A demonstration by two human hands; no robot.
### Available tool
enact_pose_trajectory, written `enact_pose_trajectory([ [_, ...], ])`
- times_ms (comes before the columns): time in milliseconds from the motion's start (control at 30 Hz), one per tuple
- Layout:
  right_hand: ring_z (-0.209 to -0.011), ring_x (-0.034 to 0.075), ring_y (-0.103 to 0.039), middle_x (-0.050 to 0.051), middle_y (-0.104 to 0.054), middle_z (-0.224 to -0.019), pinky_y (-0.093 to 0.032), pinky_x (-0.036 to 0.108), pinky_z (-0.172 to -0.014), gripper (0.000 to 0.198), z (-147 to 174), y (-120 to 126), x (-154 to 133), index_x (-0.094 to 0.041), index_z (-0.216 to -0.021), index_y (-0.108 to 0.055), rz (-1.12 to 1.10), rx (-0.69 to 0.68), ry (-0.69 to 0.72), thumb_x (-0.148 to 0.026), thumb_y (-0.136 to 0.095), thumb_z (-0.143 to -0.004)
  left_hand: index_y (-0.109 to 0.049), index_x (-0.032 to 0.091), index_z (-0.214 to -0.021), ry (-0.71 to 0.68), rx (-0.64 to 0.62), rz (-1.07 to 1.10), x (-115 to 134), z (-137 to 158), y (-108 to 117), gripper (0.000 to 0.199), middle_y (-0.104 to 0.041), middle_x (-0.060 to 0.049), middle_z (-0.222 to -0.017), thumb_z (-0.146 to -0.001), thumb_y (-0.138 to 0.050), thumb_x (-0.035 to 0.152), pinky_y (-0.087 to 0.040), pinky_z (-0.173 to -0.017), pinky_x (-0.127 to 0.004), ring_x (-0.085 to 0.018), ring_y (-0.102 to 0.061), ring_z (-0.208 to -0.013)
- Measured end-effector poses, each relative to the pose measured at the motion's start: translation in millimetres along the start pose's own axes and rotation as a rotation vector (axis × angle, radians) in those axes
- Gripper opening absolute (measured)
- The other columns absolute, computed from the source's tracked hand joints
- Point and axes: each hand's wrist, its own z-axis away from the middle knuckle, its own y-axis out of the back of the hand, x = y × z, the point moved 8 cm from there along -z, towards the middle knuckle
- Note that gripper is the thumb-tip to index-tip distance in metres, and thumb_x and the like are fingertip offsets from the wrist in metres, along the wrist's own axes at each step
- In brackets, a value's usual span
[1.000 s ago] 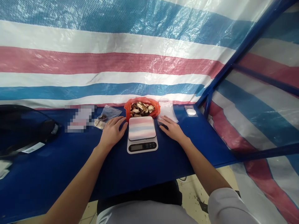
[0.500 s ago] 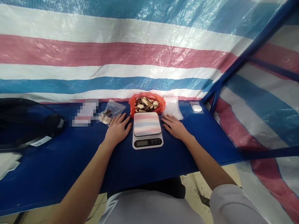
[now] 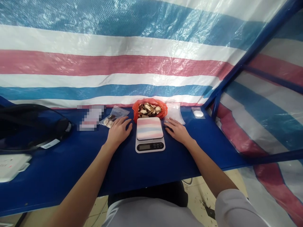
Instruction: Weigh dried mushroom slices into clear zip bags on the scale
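Note:
A white kitchen scale (image 3: 150, 130) with a shiny square plate sits on the blue table between my hands. To its left, my left hand (image 3: 119, 131) rests with fingers spread, close to a clear zip bag (image 3: 113, 117) holding a few pale and dark pieces. On the other side, my right hand (image 3: 177, 130) lies flat with fingers apart, its fingertips by a stack of clear plastic bags (image 3: 175, 112). Behind the scale stands an opened red plastic bag (image 3: 135, 108) full of dried slices (image 3: 149, 109), pale with dark edges. Neither hand holds anything.
On the blue table (image 3: 132, 170), a blurred-out card (image 3: 91, 118) lies left, beside a black strap-like device (image 3: 63, 126) and a white box (image 3: 14, 167). A small bag with a white round item (image 3: 198, 113) is at right. Striped sheeting (image 3: 113, 66) and a blue frame (image 3: 236, 67) close the space.
The view has tilted slightly, so the table things appear a little lower and more of the white box shows. Both hands stay in place beside the scale.

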Motion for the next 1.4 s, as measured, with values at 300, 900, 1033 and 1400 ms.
enact_pose_trajectory([
  [300,-0.132,0.029,-0.059,0.010,-0.066,-0.135,-0.052,0.047,-0.109,0.029,-15,-4,-2,-0.020,-0.119,-0.072,-0.075,0.054,0.032,-0.024,-0.052,-0.097,-0.070,0.015,-0.122,0.064,-0.074,-0.132,-49,-23,3,0.043,-0.063,-0.018,-0.135,-0.092,-0.047,0.033,-0.044,-0.107,-0.053,-0.038,-0.054,-0.130],
  [900,-0.133,0.027,-0.058,0.011,-0.068,-0.134,-0.048,0.046,-0.114,0.031,-11,-16,1,-0.018,-0.118,-0.072,-0.116,0.020,0.044,-0.026,-0.049,-0.100,-0.076,0.015,-0.110,0.207,-0.019,-0.009,-51,-14,-7,0.037,-0.075,-0.012,-0.114,-0.091,-0.045,0.022,-0.050,-0.093,-0.044,-0.032,-0.067,-0.103],
  [1033,-0.133,0.027,-0.058,0.011,-0.067,-0.135,-0.048,0.047,-0.114,0.031,-12,-15,0,-0.019,-0.119,-0.072,-0.125,-0.001,0.026,-0.025,-0.049,-0.099,-0.078,0.017,-0.105,0.219,0.042,0.082,-49,-12,-3,0.035,-0.076,-0.011,-0.111,-0.091,-0.046,0.023,-0.052,-0.091,-0.041,-0.029,-0.068,-0.100],
  [1400,-0.132,0.025,-0.059,0.007,-0.067,-0.135,-0.050,0.045,-0.113,0.031,-15,13,-9,-0.024,-0.121,-0.072,-0.166,0.128,0.014,-0.023,-0.050,-0.098,-0.077,0.019,-0.094,0.309,0.278,0.609,-40,-1,33,0.025,-0.075,-0.006,-0.100,-0.087,-0.061,0.037,-0.055,-0.068,-0.027,-0.015,-0.065,-0.069],
])
